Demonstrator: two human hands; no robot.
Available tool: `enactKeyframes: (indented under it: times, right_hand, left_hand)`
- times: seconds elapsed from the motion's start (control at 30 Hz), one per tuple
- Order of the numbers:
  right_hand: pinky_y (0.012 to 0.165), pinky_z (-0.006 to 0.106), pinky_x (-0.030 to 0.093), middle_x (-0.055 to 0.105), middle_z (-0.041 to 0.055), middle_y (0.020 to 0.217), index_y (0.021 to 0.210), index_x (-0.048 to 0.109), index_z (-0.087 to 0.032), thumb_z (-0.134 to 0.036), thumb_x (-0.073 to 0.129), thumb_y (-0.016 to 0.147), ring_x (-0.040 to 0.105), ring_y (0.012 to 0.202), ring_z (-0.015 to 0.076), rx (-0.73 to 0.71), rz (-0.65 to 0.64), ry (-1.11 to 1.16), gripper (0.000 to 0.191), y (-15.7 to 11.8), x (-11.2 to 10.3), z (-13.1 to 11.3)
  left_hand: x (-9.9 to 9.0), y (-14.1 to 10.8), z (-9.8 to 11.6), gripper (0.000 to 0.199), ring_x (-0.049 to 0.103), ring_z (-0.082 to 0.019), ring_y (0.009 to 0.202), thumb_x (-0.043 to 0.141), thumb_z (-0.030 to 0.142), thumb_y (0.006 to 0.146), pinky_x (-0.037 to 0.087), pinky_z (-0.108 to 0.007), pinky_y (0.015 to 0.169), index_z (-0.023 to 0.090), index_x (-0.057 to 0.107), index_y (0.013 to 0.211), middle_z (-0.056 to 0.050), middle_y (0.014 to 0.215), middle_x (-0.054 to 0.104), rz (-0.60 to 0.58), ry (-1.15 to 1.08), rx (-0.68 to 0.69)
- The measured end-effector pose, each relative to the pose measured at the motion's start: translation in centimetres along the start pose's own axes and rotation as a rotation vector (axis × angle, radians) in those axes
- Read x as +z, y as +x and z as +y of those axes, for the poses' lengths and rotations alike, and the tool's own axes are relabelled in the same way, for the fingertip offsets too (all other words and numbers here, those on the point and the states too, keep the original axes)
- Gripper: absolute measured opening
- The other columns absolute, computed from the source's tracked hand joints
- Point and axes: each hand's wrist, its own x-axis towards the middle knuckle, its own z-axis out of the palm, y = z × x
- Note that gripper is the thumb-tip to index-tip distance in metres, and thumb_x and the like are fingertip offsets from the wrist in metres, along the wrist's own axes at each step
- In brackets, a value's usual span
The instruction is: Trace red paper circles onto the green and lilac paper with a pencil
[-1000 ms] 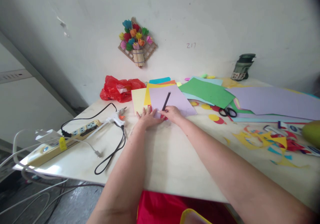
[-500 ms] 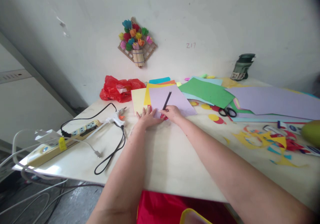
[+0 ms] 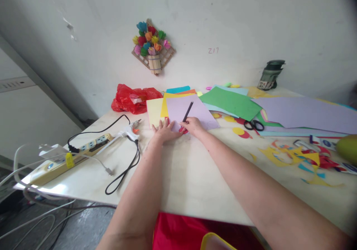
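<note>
My right hand is closed around a dark pen, its upper end leaning right. The tip is hidden by the fingers, over a small red paper piece on the lilac paper sheet. My left hand lies with fingers spread at the sheet's lower left, its thumb reaching to the red piece. A bit of red shows beside the left fingers. Under the lilac sheet lie a yellow sheet and a cream sheet.
Left stand a glue gun with a looped cable and a power strip. At the right are black scissors, a green sheet, yellow scraps and a bottle. A red plastic bag lies at the back.
The pen has shifted slightly right and leans a little more, with my right hand moving a small amount. My left hand stays in place.
</note>
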Motion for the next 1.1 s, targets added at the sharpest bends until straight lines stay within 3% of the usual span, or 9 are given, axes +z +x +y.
enactKeyframes:
  times: [0.3,0.5,0.73,1.1]
  right_hand:
    - [0.055,0.020,0.044,0.065,0.0035,0.059,0.076,0.064,-0.016,-0.048,0.051,0.071,0.060,0.058,0.0131,-0.023,0.013,0.009,0.035,0.1,0.1,0.1]
    - [0.056,0.020,0.044,0.065,0.0036,0.061,0.073,0.064,-0.016,-0.047,0.052,0.070,0.060,0.058,0.0125,-0.027,0.036,-0.021,0.034,0.0,0.0,-0.2]
    - [0.060,0.020,0.043,0.065,0.0039,0.072,0.070,0.065,-0.016,-0.044,0.054,0.070,0.058,0.065,0.0119,-0.088,0.092,-0.059,0.030,0.0,-0.2,-0.4]
    - [0.062,0.019,0.041,0.063,0.0046,0.076,0.070,0.065,-0.015,-0.039,0.055,0.070,0.056,0.068,0.0110,-0.094,0.114,-0.104,0.025,-0.1,-0.4,-0.7]
  left_hand:
    - [-0.2,-0.1,0.1,0.082,-0.009,-0.033,0.126,0.028,0.075,0.062,-0.005,-0.062,0.092,0.033,0.020,0.132,0.001,0.142,0.001,0.032,-0.035,0.004]
    - [-0.1,0.2,0.4,0.070,-0.010,-0.029,0.126,0.029,0.063,0.069,-0.004,-0.060,0.094,0.035,0.018,0.132,0.006,0.142,0.004,0.051,-0.053,-0.053]
    - [0.8,0.6,0.3,0.075,-0.011,-0.030,0.126,0.023,0.070,0.066,-0.007,-0.060,0.094,0.034,0.022,0.131,0.004,0.142,0.010,0.152,0.000,-0.060]
    - [1.1,1.0,0.1,0.079,-0.006,-0.031,0.127,0.020,0.075,0.063,-0.007,-0.060,0.093,0.034,0.023,0.131,0.002,0.142,0.007,0.116,-0.014,-0.046]
